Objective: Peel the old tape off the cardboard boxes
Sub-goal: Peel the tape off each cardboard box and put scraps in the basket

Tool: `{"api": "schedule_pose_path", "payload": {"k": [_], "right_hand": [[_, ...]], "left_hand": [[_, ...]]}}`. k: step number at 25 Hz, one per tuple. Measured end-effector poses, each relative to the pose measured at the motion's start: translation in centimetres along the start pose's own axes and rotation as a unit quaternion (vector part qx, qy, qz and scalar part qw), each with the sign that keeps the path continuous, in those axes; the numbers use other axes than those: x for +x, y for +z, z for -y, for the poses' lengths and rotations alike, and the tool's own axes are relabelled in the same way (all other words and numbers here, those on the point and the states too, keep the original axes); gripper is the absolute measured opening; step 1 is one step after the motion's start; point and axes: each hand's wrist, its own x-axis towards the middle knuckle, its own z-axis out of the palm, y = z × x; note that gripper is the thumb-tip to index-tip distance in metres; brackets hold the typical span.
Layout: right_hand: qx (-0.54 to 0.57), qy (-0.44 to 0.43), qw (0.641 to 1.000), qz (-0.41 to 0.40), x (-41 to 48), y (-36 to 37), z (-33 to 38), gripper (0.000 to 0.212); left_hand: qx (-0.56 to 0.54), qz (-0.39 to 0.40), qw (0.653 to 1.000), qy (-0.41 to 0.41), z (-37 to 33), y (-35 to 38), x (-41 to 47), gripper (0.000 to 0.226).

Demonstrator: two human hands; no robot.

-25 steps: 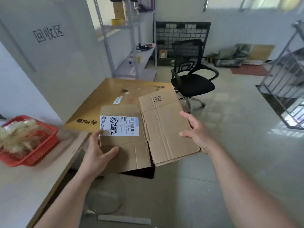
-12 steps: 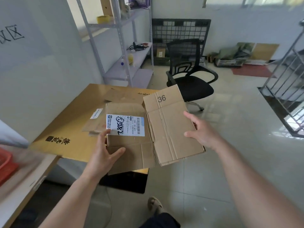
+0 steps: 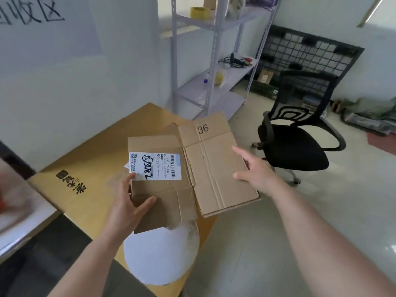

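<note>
Left hand (image 3: 126, 203), right hand (image 3: 256, 171) at box (image 3: 214, 168) edges

Both forearms outstretched, left hand (image 3: 128, 203) pinching with thumb, right hand (image 3: 258, 171) spread flat

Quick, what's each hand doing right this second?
Left hand: grips the flattened cardboard box at its left edge.
Right hand: open, straight fingers against the box's right edge.

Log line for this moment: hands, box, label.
left hand: grips flattened box | right hand: open, touching box's right edge | shipping label: on box
</note>
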Motion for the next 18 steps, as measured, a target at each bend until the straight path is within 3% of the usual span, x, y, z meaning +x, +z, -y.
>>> {"api": "schedule_pose_path", "payload": {"k": [6, 11, 18], "right_hand": [[0.008, -0.073, 0.991, 0.115, 9.2, 1.5, 0.8, 0.058], [-0.018, -0.144, 0.966, 0.214, 15.8, 2.3, 2.3, 0.059], [-0.024, -0.206, 0.936, 0.286, 22.5, 1.7, 5.2, 0.056]], "left_hand": [[0.026, -0.087, 0.993, -0.074, 0.1, 0.3, 0.3, 0.073], [0.012, -0.196, 0.970, -0.143, -1.2, 2.3, -0.8, 0.078], [0.022, -0.285, 0.940, -0.184, -5.0, 4.8, 0.7, 0.079]]}}
